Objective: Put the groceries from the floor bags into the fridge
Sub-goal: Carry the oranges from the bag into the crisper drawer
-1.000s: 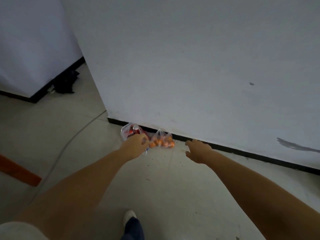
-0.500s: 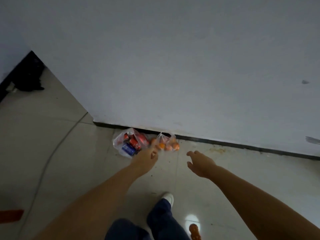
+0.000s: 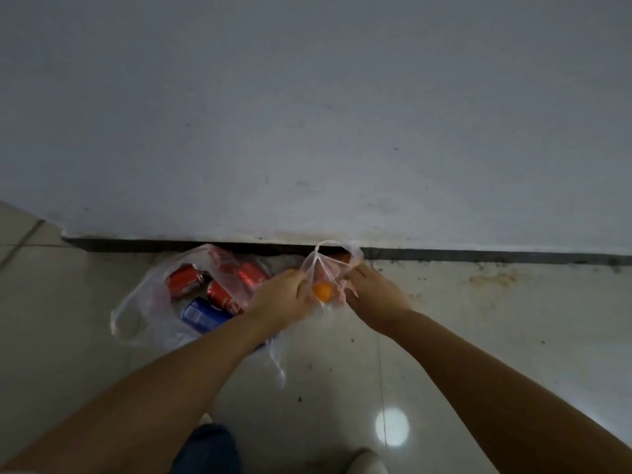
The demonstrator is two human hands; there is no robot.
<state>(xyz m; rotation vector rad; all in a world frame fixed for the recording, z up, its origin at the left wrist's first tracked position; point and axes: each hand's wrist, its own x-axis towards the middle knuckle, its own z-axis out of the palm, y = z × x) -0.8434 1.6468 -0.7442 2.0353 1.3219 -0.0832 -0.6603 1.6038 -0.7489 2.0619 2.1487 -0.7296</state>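
Note:
Two clear plastic bags lie on the tiled floor against the wall's dark skirting. The left bag (image 3: pixel 150 302) holds red drink cans (image 3: pixel 184 280) and a blue can (image 3: pixel 201 314). The right bag (image 3: pixel 325 265) holds oranges, one orange (image 3: pixel 322 291) showing between my hands. My left hand (image 3: pixel 278 299) grips the left side of the orange bag. My right hand (image 3: pixel 371 292) grips its right side. The bag's knotted handles stick up between them. No fridge is in view.
A white wall (image 3: pixel 307 114) fills the upper half, ending at a corner on the left (image 3: pixel 63 234). My knee (image 3: pixel 208 446) and a white shoe (image 3: pixel 367 461) are at the bottom edge. A bright light reflection (image 3: pixel 392 427) lies on the floor tiles.
I have leaned down closer to the bags. Both hands moved forward from hovering open above the floor and closed on the two sides of the orange bag.

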